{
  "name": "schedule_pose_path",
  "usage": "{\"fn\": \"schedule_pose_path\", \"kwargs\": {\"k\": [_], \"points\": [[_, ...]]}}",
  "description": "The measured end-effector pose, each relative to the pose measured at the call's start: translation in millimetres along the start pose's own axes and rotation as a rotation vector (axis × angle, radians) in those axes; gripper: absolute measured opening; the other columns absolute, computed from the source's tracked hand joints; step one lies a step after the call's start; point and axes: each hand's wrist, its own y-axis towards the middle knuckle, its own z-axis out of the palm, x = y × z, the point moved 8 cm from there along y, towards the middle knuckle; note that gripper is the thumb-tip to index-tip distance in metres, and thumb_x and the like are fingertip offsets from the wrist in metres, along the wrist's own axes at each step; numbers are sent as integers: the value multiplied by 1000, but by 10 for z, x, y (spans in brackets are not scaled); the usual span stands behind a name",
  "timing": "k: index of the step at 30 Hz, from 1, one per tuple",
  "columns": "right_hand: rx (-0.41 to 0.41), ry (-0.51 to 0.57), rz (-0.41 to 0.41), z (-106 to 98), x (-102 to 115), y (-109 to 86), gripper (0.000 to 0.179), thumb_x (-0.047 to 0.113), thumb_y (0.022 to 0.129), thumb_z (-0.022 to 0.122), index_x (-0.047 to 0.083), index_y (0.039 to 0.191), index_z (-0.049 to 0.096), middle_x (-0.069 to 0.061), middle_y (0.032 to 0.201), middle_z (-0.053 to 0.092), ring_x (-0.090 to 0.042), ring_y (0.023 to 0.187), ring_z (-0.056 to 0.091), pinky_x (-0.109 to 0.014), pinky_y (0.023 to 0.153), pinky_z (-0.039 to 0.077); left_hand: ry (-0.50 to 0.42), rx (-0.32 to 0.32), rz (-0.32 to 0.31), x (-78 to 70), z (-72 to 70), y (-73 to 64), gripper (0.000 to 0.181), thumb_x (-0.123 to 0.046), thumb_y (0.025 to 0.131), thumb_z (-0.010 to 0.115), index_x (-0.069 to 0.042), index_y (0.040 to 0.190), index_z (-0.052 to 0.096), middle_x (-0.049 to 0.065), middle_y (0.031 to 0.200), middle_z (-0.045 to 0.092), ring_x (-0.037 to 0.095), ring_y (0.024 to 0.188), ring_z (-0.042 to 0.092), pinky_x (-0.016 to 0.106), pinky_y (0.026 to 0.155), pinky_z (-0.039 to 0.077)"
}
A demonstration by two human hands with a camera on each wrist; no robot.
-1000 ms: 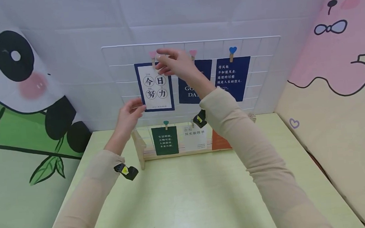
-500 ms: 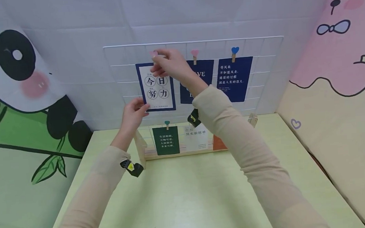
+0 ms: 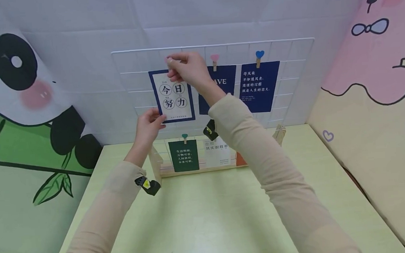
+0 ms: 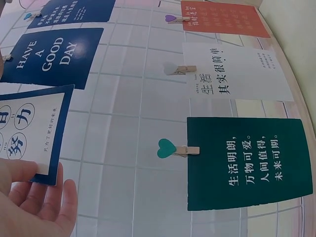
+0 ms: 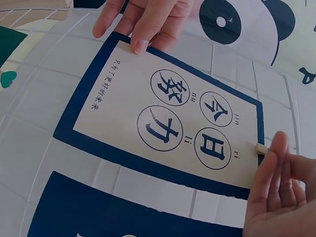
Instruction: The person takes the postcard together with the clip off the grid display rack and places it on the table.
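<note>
A white card with a navy border (image 3: 173,111) hangs at the upper left of the white wire grid rack (image 3: 270,42). My left hand (image 3: 147,127) pinches its lower left corner, thumb on the front and fingers behind, as the left wrist view shows. At the card's top edge my right hand (image 3: 190,69) pinches a small wooden clip (image 5: 261,149). The fingers hide most of the clip's pink heart in the head view. Beside it hangs a navy "HAVE A GOOD DAY" card (image 4: 54,57), partly covered by the right hand and wrist in the head view.
Another navy card (image 3: 260,95) hangs from a blue heart clip (image 3: 259,54). Lower down are a green card (image 3: 184,156), a white card (image 4: 232,74) and an orange card (image 4: 222,19), also clipped. The rack's wooden base (image 3: 191,173) stands on a pale table (image 3: 202,220).
My right hand has shifted slightly left, and its fingers have closed over the pink heart clip. The left hand has moved a little right, its thumb now over the card's corner.
</note>
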Motion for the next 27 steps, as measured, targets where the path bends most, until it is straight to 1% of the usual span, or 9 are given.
{"fn": "schedule_pose_path", "kwargs": {"k": [1,3,7,8,15,19,24,25,27], "points": [[-2,4,9,-2,33,-38,26,17,88,54,8,112,60,-10,73,61,-17,61,58,-25,63,50,1,-1,-1,1,1,0,25,-12,90,51,0,112,51,13,108,54,22,97,52,29,79,47],[-5,11,15,-6,42,-45,25,16,88,55,8,110,61,-9,70,59,-15,57,55,-24,62,49,0,-4,-4,2,2,0,25,-12,90,51,0,112,51,13,108,53,21,97,52,29,79,47],[-27,-13,2,-21,55,-47,22,16,87,56,9,107,63,-9,66,56,-14,52,50,-23,55,46,-4,-5,-1,6,3,3,25,-12,90,51,0,112,51,13,108,53,21,98,51,29,79,47],[-32,-23,-8,-24,36,-20,21,17,87,57,10,106,64,-9,65,56,-14,52,49,-22,53,45,-5,-6,1,8,2,3,25,-12,90,51,0,112,51,13,108,53,21,98,52,29,79,47],[-83,-88,-45,-51,34,-10,19,19,86,58,14,102,66,-6,70,56,-13,49,44,-22,49,40,5,-5,12,23,4,-1,24,-12,90,52,0,110,51,13,107,54,20,96,52,29,78,47],[-116,-123,-92,-73,38,32,18,23,85,59,18,101,67,-6,67,53,-16,49,44,-25,46,40,9,3,13,30,6,-13,24,-11,90,52,0,110,51,13,107,54,20,96,52,29,79,47],[-97,-128,-143,-74,-24,171,15,30,82,62,23,94,69,-7,60,51,-17,47,45,-32,41,39,21,7,0,68,-8,-22,25,-13,90,51,0,111,51,12,107,53,21,96,51,30,81,46],[-85,-126,-148,-73,-30,175,15,30,82,62,23,94,69,-6,60,51,-17,47,45,-35,41,39,18,8,-2,79,-10,-23,25,-13,90,51,0,111,51,13,107,53,22,96,51,31,81,46],[-67,-133,-176,-67,0,122,16,29,83,61,21,96,68,-8,59,51,-18,47,45,-36,42,39,16,7,-11,102,-16,-31,24,-12,90,51,0,111,51,13,108,53,22,96,51,32,82,46]]}}
